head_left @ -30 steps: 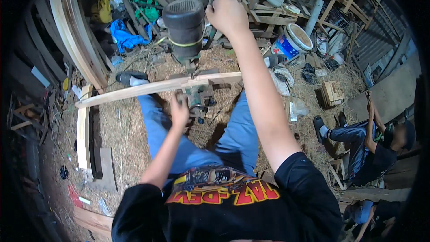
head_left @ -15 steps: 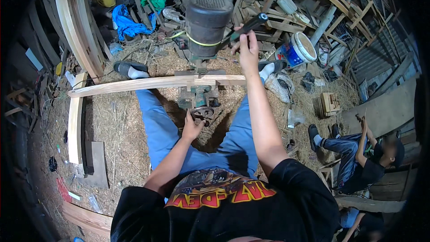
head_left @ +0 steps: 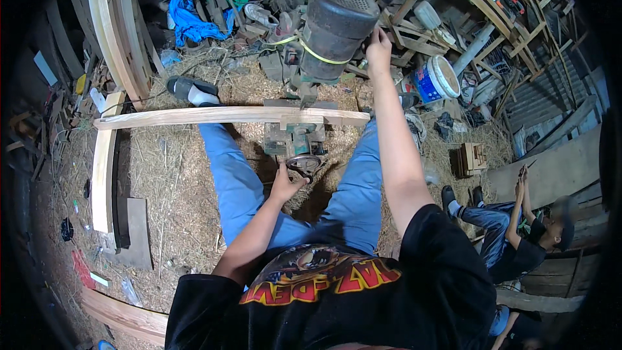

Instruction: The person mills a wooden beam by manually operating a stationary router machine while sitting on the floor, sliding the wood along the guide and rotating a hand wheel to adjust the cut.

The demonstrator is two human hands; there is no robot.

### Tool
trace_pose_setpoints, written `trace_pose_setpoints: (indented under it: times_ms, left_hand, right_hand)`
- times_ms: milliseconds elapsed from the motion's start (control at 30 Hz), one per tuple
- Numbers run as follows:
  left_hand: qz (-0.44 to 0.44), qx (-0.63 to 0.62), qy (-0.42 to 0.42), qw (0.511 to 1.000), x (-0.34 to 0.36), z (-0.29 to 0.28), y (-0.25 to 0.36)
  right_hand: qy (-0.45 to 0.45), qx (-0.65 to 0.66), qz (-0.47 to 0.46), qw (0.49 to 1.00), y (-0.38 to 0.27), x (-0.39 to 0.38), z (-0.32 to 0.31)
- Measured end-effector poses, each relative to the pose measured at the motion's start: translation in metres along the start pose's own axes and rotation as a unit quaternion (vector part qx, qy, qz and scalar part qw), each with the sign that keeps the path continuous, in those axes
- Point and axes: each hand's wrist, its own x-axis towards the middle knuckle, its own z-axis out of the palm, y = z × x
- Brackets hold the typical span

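Observation:
In front of me stands a green machine (head_left: 299,135) with a dark cylindrical motor (head_left: 334,31) banded by a yellow strap. A long, pale, curved wooden beam (head_left: 230,114) lies across it below the motor. My left hand (head_left: 285,186) has its fingers closed on the handwheel (head_left: 304,163) on the machine's near side. My right hand (head_left: 378,53) reaches up to the motor's right side, fingers curled; what they hold there is hidden. The beam's left end rests over a second pale timber (head_left: 103,181) lying lengthwise.
Tall curved planks (head_left: 113,26) stand at back left, near a blue tarp (head_left: 191,21). Scrap wood crowds the back. At right are a white bucket (head_left: 439,80), a wooden block stack (head_left: 472,161) and a seated co-worker (head_left: 518,246). Straw and shavings (head_left: 168,188) cover the floor.
My left hand has shifted right and down onto the handwheel. My right hand came down from the lever's top, then moved right. The motor appears further right in view.

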Motion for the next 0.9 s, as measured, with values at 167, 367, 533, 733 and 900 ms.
trace_pose_setpoints:
  times_ms: [167,367,533,733,900]
  left_hand:
    - [0.018,-0.035,-0.006,0.999,-0.001,-0.007,0.011]
    - [-0.082,-0.224,-0.013,0.971,0.005,-0.005,0.004]
    - [-0.240,-0.347,-0.018,0.907,0.005,-0.006,0.025]
    - [-0.238,-0.357,-0.050,0.902,0.005,-0.011,0.011]
    - [-0.257,-0.342,-0.019,0.904,0.002,-0.012,0.009]
  right_hand:
    - [-0.008,0.106,0.030,0.994,0.016,0.001,0.010]
    - [0.054,0.117,0.122,0.984,0.110,-0.122,-0.018]
    - [0.064,-0.085,0.182,0.978,0.255,-0.238,-0.091]
    - [0.037,-0.191,0.245,0.950,0.326,-0.318,-0.081]
    - [0.028,-0.161,0.277,0.947,0.313,-0.345,-0.065]
